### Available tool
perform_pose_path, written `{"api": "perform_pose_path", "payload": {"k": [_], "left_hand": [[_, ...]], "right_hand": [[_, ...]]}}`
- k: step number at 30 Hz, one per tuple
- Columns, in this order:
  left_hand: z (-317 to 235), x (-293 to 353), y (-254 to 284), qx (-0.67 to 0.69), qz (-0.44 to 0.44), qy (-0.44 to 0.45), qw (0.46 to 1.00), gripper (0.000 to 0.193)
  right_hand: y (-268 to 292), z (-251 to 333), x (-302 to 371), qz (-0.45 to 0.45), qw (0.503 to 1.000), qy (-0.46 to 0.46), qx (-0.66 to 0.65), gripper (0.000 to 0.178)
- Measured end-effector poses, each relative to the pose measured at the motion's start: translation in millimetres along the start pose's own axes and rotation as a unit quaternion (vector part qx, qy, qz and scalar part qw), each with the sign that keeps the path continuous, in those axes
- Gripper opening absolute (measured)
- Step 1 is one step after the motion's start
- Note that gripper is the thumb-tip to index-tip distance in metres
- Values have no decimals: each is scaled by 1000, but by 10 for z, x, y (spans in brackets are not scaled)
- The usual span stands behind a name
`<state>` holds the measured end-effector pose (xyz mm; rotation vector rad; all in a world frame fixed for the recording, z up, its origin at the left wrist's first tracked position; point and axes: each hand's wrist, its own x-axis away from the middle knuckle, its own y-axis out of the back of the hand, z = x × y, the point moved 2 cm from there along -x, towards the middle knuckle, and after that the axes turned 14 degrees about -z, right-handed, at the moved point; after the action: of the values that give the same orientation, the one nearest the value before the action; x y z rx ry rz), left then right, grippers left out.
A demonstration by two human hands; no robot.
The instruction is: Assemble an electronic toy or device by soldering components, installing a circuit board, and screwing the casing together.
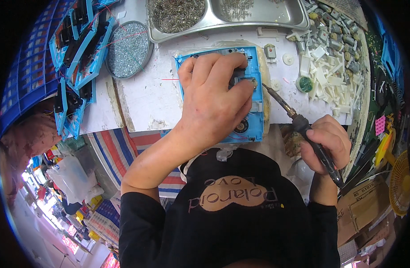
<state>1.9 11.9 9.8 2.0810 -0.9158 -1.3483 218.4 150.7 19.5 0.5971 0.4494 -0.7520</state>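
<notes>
A blue plastic casing (255, 123) lies open side up on a pale pad (266, 105) at the middle of the table. Over it bends my left hand (211, 98), its fingers curled down onto the casing's inner parts, hiding much of the inside. A small metal part (251, 81) shows beside the thumb and index finger. Below the hand, a round dark part (241, 126) sits in the casing. My right hand (327, 142) is wrapped round the black handle of a soldering iron (298, 120). The iron's tip points up and left, close to the casing's right edge.
Stacked blue casings (75, 67) with red wires stand at the left, beside a round dish of small screws (129, 50). A metal tray (209, 27) of springs is at the back. Motors (336, 42), white plastic pieces (332, 82) and a green solder spool (304, 84) lie right.
</notes>
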Motion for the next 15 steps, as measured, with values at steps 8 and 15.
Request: {"api": "perform_pose_path", "payload": {"k": [8,15], "left_hand": [[152,-28,280,-38,-7,9,999,46],[368,38,634,-170,121,1,978,28]], "right_hand": [[98,-8,-38,-12,1000,-1,20,30],[174,-40,-92,-46,999,5,20,29]]}}
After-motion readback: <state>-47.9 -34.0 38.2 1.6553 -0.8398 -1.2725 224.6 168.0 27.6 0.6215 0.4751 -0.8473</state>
